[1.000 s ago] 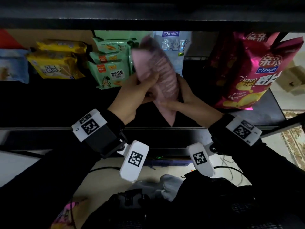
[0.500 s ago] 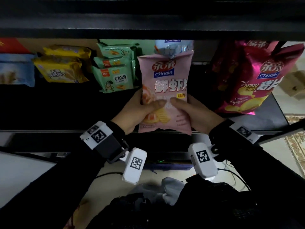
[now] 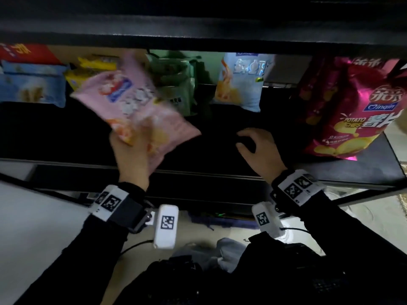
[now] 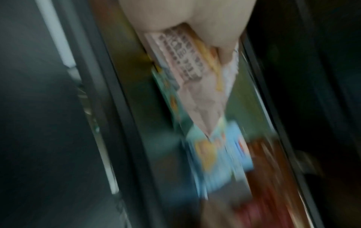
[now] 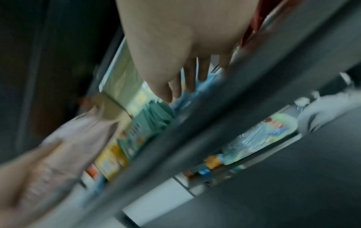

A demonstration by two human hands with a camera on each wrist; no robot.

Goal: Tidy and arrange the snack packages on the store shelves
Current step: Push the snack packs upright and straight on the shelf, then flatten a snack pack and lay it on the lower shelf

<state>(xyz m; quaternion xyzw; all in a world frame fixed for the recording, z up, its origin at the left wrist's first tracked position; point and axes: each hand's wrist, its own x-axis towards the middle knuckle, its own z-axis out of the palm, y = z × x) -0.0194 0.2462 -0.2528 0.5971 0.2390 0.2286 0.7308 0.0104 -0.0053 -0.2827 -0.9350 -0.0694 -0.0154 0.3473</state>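
My left hand (image 3: 132, 146) grips a pink snack bag (image 3: 132, 104) by its lower end and holds it tilted to the left above the dark shelf (image 3: 220, 150). The left wrist view shows the same pink snack bag (image 4: 197, 86) pinched under the hand, blurred. My right hand (image 3: 257, 146) hovers over the shelf's middle with loosely curled fingers (image 5: 191, 78), holding nothing. A light blue snack bag (image 3: 242, 82) stands at the back of the shelf. A large magenta potato chip bag (image 3: 352, 106) stands at the right end.
Green packets (image 3: 176, 84), yellow packets (image 3: 92, 67), a pale blue packet (image 3: 30, 84) and a red packet (image 3: 24, 51) line the shelf's back left. An upper shelf board (image 3: 198, 29) overhangs closely. The shelf's front edge (image 3: 198, 172) runs just before my wrists.
My right hand has let go of the pink bag and moved right. My left hand alone has swung the bag leftward and tilted it. The blue bag behind now shows.
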